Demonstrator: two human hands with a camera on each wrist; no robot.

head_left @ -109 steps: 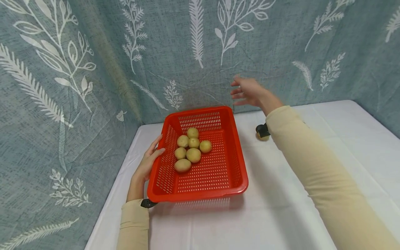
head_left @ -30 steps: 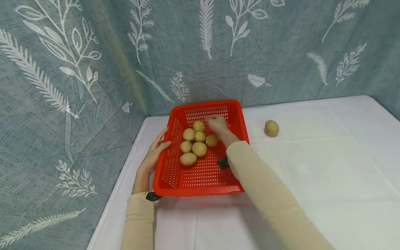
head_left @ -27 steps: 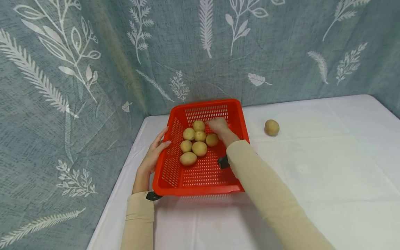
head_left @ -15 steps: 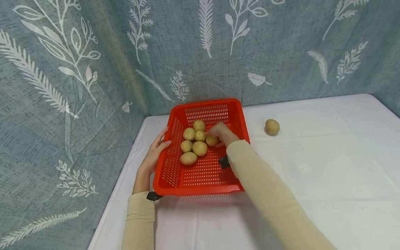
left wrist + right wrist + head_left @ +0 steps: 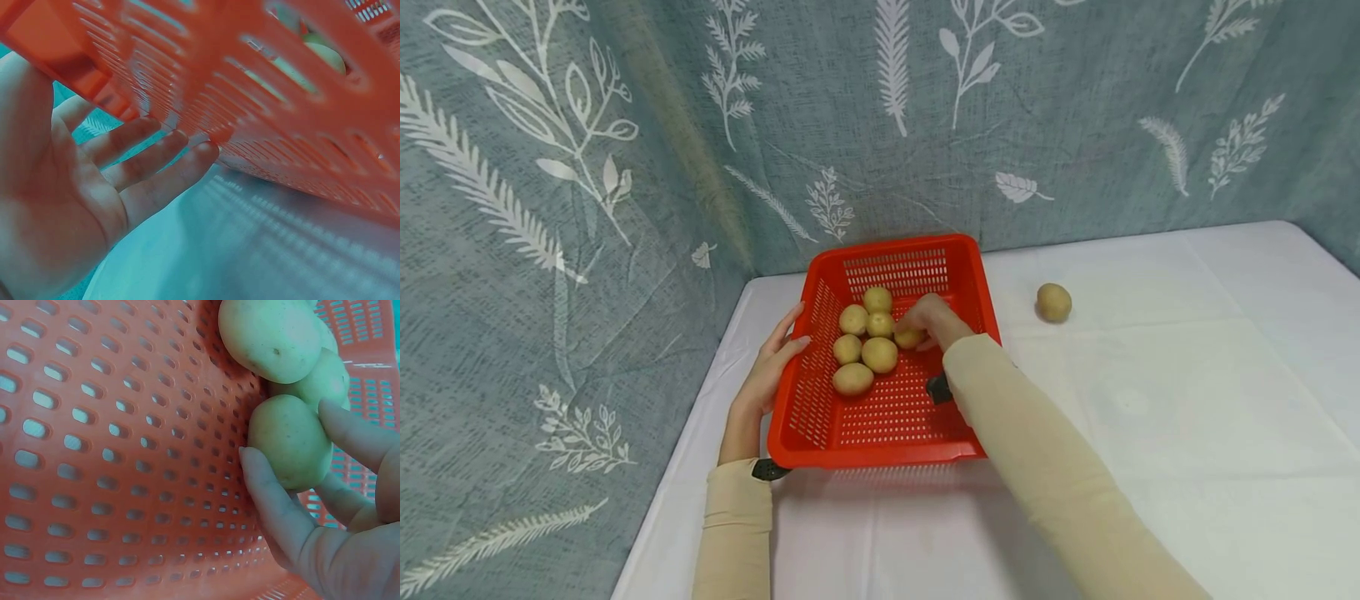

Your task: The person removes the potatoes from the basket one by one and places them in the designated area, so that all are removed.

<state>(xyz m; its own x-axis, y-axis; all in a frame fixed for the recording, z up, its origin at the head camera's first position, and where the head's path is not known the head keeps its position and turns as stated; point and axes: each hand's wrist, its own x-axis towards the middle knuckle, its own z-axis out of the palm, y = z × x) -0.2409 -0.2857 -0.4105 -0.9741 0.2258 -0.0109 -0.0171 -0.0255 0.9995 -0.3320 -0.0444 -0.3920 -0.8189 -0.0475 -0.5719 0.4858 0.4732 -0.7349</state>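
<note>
Red basket [image 5: 880, 433] holds the potato [image 5: 289, 440], long axis upright, in right hand [image 5: 934, 320]'s grip.

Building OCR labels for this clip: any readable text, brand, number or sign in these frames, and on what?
None readable in any view.
Red basket: plain perforated plastic, no label or moulded mark showing.
Potatoes, both the one the right hand pinches and the loose one on the white tablecloth: no stickers.
Backdrop curtain: white leaf and fern prints only, no lettering.
Left hand lies against the basket's side; nothing written there either.
</note>
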